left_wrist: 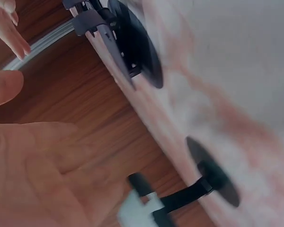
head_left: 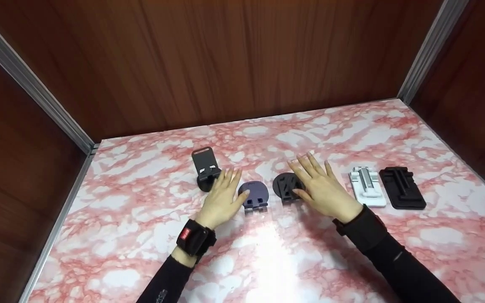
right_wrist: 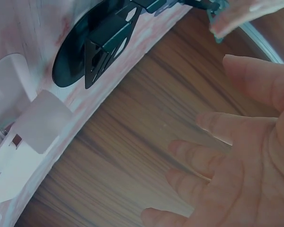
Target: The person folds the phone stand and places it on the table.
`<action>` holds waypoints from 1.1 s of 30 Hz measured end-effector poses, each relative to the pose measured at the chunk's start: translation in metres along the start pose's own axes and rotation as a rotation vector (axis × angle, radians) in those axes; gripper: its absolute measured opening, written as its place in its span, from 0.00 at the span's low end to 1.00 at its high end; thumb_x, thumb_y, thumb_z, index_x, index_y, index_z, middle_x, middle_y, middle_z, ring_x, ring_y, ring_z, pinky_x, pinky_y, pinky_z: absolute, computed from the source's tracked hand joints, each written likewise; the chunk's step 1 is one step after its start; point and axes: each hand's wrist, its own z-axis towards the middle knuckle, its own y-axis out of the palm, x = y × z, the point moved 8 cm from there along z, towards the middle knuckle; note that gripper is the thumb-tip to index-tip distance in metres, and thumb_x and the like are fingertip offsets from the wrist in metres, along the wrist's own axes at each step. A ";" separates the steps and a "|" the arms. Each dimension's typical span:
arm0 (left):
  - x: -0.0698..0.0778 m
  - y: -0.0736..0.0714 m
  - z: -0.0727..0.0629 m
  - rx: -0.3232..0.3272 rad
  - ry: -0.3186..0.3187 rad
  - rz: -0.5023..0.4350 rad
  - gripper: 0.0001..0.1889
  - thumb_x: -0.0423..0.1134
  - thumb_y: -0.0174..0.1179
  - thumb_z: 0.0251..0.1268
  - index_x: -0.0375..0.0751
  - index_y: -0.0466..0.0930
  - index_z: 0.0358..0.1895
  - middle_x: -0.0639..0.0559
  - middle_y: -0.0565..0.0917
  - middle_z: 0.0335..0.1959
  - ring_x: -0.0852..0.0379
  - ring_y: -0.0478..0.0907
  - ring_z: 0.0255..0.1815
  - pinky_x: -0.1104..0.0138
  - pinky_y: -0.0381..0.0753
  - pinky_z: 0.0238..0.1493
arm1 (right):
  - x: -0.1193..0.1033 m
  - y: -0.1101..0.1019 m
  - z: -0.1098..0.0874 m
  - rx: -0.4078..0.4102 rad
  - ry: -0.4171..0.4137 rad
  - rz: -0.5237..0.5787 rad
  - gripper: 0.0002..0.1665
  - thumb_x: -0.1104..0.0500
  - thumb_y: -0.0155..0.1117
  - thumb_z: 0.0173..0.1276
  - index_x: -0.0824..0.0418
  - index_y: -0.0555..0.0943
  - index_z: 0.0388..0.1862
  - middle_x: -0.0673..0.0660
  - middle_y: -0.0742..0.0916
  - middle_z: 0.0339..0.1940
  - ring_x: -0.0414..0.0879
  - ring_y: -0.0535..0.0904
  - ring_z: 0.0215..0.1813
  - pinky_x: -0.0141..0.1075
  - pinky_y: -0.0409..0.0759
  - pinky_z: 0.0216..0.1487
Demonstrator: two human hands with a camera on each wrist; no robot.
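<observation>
Five-fingered and spread, my left hand (head_left: 220, 203) hovers palm down between a raised black phone stand (head_left: 204, 159) and a folded purple phone stand (head_left: 254, 194), holding nothing. In the left wrist view its palm (left_wrist: 33, 175) faces the table's stands with straight fingers. My right hand (head_left: 324, 191), fingers also spread, is above the table beside a round-based black phone stand (head_left: 285, 187), whose right part it overlaps in the head view. The right wrist view shows that round-based stand (right_wrist: 109, 38) apart from the bare fingers (right_wrist: 213, 127).
To the right lie a white folding phone stand (head_left: 368, 187) and a flat black folding phone stand (head_left: 402, 188), side by side. The pink-and-white marbled table (head_left: 141, 235) is bounded by brown wood-grain panels (head_left: 242, 63) at the back and both sides.
</observation>
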 end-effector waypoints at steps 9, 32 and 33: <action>0.014 -0.022 -0.010 0.259 0.056 0.231 0.34 0.53 0.49 0.73 0.39 0.56 0.75 0.40 0.50 0.77 0.41 0.38 0.77 0.45 0.41 0.73 | -0.002 0.003 0.001 0.001 -0.010 0.008 0.40 0.52 0.58 0.74 0.60 0.54 0.78 0.66 0.55 0.77 0.64 0.45 0.76 0.66 0.39 0.70; -0.040 -0.055 -0.001 0.410 -0.220 0.266 0.37 0.53 0.53 0.71 0.43 0.51 0.77 0.40 0.47 0.78 0.41 0.37 0.77 0.48 0.34 0.74 | -0.003 0.005 0.000 -0.011 -0.008 0.017 0.42 0.53 0.57 0.74 0.58 0.49 0.79 0.65 0.53 0.78 0.62 0.43 0.77 0.65 0.40 0.70; -0.043 -0.055 0.000 0.410 -0.227 0.254 0.38 0.53 0.52 0.71 0.44 0.50 0.78 0.39 0.47 0.78 0.41 0.36 0.77 0.48 0.34 0.74 | -0.003 0.004 0.000 -0.010 -0.007 0.019 0.43 0.53 0.57 0.74 0.58 0.49 0.79 0.65 0.53 0.78 0.61 0.42 0.77 0.65 0.39 0.71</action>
